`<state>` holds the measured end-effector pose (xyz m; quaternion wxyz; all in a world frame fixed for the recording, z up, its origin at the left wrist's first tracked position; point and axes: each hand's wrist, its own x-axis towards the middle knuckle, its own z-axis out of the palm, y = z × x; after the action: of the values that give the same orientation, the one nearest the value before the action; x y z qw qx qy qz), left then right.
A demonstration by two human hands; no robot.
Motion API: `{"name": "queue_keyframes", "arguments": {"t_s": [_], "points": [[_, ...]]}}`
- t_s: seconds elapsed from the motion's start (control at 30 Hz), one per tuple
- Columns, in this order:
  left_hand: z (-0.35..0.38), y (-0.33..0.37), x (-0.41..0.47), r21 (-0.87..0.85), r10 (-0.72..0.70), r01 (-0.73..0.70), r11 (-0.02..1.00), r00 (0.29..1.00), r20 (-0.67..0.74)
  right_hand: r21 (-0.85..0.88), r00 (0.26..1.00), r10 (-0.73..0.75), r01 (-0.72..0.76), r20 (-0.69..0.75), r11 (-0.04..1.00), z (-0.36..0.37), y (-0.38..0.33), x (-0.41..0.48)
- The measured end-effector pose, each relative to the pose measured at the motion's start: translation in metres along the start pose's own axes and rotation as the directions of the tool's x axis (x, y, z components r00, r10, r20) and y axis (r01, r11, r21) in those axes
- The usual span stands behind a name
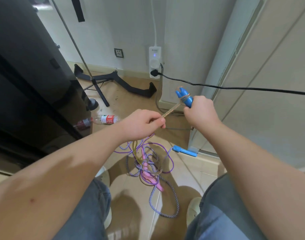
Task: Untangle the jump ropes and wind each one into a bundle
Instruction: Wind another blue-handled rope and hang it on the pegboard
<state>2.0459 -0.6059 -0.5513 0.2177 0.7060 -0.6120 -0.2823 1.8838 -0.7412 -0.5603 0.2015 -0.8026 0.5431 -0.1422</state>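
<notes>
From my remote seat I look down through the head camera. My right hand (200, 113) is curled tight round a pair of blue handles (183, 97), held side by side and pointing up and away from me, with a few turns of clear rope (170, 110) wound across them just above my fist. That same rope runs taut, down and to the left, into my left hand (144, 123), which pinches it between thumb and bent fingers, knuckles facing up. The two hands are near each other at chest height, joined only by that short straight stretch of rope. Below the left hand more cord hangs down into a loose tangle on the floor (131, 104) between my feet: a purple rope (172, 196) in wide loops, mixed with yellowish clear strands, and two pink handles (149, 174) lying in the middle of the heap. To the right of the tangle a single blue handle (184, 150) rests on the tiles, with an end of the purple rope reaching it. My jeans (89, 213) frame the heap on both sides. Farther off, a plastic water bottle (106, 119) lies on its side to the left, a black stand (96, 84) rises behind it, and a white power strip (155, 62) hangs on the wall with a black cable (235, 87) running off to the right.
</notes>
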Motion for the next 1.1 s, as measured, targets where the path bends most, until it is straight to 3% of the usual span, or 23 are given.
{"name": "queue_keyframes", "arguments": {"t_s": [0.1,0.23,0.37,0.47,0.57,0.63,0.77,0.87,0.97,1.03,1.1], "points": [[-0.007,0.011,-0.002,0.083,0.178,-0.175,0.981,0.984,-0.023,-0.165,0.977,-0.054,0.089,0.208,0.982,0.010,-0.004,-0.009],[-0.021,0.009,0.003,0.120,0.231,-0.217,0.969,0.965,-0.125,-0.265,0.846,-0.288,0.435,0.449,0.861,0.033,-0.024,-0.041],[-0.033,-0.015,0.008,0.210,0.083,-0.060,0.976,0.991,-0.101,-0.201,0.690,-0.525,0.681,0.498,0.704,0.032,-0.035,-0.058],[-0.031,-0.032,0.009,0.156,-0.062,0.074,0.985,0.995,-0.076,-0.042,0.629,-0.651,0.732,0.425,0.680,0.022,-0.034,-0.057],[-0.022,-0.032,0.007,0.034,-0.172,0.174,0.984,0.983,-0.059,0.106,0.741,-0.613,0.611,0.274,0.785,0.016,-0.031,-0.056],[-0.016,-0.028,0.008,0.047,-0.206,0.209,0.977,0.977,-0.052,0.129,0.839,-0.521,0.506,0.156,0.853,0.013,-0.029,-0.053],[-0.002,-0.014,0.006,0.114,-0.113,0.111,0.987,0.993,0.016,0.157,0.985,-0.172,0.171,-0.007,0.973,0.012,-0.021,-0.036],[0.004,0.003,0.003,0.187,0.038,-0.050,0.981,0.997,0.066,0.106,0.997,0.057,-0.063,0.052,0.992,0.013,-0.010,-0.025],[0.001,0.011,0.003,0.175,0.212,-0.221,0.960,0.975,0.070,-0.103,0.985,0.024,-0.006,0.172,0.995,0.016,-0.013,-0.030],[-0.005,0.011,0.005,0.148,0.262,-0.264,0.953,0.964,0.035,-0.199,0.954,-0.082,0.144,0.289,0.969,0.020,-0.020,-0.040],[-0.013,0.007,0.009,0.197,0.288,-0.277,0.941,0.957,-0.030,-0.249,0.877,-0.246,0.369,0.413,0.896,0.026,-0.026,-0.051]]}}
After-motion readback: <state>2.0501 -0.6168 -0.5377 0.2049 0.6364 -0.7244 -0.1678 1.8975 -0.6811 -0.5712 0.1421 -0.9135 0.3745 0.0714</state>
